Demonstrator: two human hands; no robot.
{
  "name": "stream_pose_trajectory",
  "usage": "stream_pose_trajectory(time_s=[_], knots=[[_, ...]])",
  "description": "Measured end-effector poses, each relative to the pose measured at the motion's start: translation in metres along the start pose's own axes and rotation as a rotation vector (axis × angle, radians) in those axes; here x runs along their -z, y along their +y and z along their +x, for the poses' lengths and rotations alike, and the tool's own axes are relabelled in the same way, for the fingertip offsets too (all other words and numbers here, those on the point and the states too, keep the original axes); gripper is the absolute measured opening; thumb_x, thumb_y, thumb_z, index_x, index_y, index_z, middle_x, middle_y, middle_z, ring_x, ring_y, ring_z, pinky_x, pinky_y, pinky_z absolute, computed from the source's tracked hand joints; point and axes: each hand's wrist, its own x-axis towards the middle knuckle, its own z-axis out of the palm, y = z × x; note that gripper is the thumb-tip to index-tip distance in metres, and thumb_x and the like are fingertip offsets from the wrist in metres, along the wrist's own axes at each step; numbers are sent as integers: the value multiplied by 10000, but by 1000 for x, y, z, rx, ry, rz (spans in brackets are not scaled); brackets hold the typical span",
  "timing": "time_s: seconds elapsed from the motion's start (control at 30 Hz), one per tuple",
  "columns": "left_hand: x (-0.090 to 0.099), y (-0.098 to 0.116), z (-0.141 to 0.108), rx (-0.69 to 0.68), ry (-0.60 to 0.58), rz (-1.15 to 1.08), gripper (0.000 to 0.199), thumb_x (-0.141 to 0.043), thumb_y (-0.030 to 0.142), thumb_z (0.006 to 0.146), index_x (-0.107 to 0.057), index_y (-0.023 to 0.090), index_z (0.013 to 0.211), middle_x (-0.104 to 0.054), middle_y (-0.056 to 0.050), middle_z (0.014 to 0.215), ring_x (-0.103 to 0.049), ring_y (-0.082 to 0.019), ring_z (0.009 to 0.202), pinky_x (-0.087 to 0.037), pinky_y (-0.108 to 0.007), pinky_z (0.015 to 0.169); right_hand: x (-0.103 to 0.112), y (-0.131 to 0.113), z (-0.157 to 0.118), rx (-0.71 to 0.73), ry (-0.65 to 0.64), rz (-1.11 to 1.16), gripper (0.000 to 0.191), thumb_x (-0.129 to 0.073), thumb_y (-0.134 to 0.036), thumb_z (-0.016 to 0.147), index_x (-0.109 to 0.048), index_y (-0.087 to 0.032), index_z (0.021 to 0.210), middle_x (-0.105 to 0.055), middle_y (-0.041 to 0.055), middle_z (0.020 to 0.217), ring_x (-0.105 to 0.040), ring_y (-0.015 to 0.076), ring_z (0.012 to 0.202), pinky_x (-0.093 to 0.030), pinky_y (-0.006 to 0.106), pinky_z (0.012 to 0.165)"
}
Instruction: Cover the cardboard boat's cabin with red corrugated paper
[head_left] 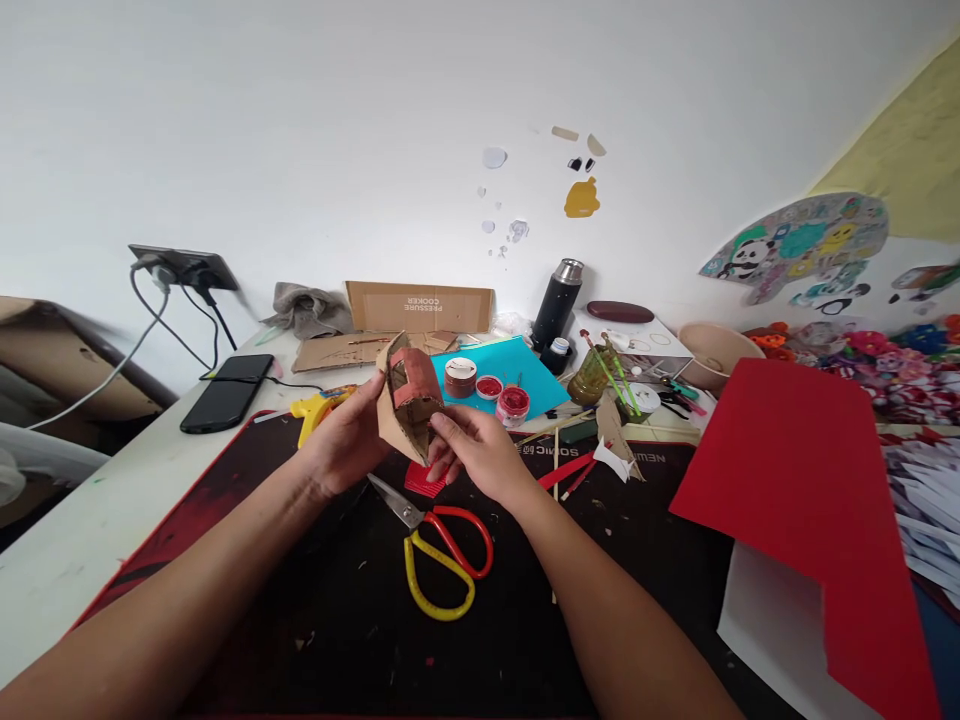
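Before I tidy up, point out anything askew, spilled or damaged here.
No obvious spill. The lettering on the back cardboard reads upside down, and loose scraps litter the black mat near the scissors, looking untidy.

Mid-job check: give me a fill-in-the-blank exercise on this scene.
Counting the bare left hand and bare right hand, the hands holding the small red-banded brown cardboard model number ____.
The steel-bladed scissors have one red handle loop and one ____ loop.
The printed brown cardboard panel reads "PRESSURE ____".

Missing words: two; yellow; COOKER.
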Motion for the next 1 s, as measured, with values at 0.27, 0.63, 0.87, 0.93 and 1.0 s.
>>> stream_pose_trajectory(time_s=[0.27, 0.63, 0.87, 0.93, 1.0], knots=[[-3, -2, -1, -4, -34, -40, 410, -864, 509, 940, -839, 179, 1181, -892, -116, 1068, -859, -331, 978, -685, -371, 820, 7, 7, -1, 192, 224, -590, 369, -673, -568, 1097, -796, -220, 1086, -743, 22, 698, -740, 208, 635, -527, 298, 606], [0, 2, -2, -7, 84, 96, 478, -917, 532, 869, -860, 194, 1202, -890, -154, 1059, -862, -386, 975, -712, -409, 772, 4, -6, -6, 307, 296, -1104, 257, -664, -352, 1113, -829, -195, 1231, -878, 104, 1006, -806, 273, 874, -441, 338, 715], [-9, 1, -6, -55, 144, 181, 488, -965, 524, 802, -865, 191, 1145, -882, -154, 1126, -854, -341, 976, -699, -386, 816, 6, -4, -6, 276, 272, -1000, 292, -566, -273, 1137, -842, -214, 1212, -824, 61, 816, -752, 237, 745, -448, 319, 695], [-8, 2, -5, -59, 150, 176, 482, -975, 493, 795, -862, 173, 1138, -884, -156, 1096, -853, -327, 941, -690, -369, 794, 7, -2, -5, 253, 248, -894, 300, -575, -293, 1130, -830, -222, 1272, -796, 40, 765, -732, 220, 692, -469, 311, 686], [-5, 12, -4, -119, 151, 113, 464, -965, 445, 813, -856, 148, 1152, -884, -169, 1080, -851, -323, 903, -689, -372, 769, 7, 1, -5, 219, 221, -759, 337, -584, -374, 1132, -805, -226, 1338, -770, 21, 729, -713, 203, 633, -487, 299, 653]])
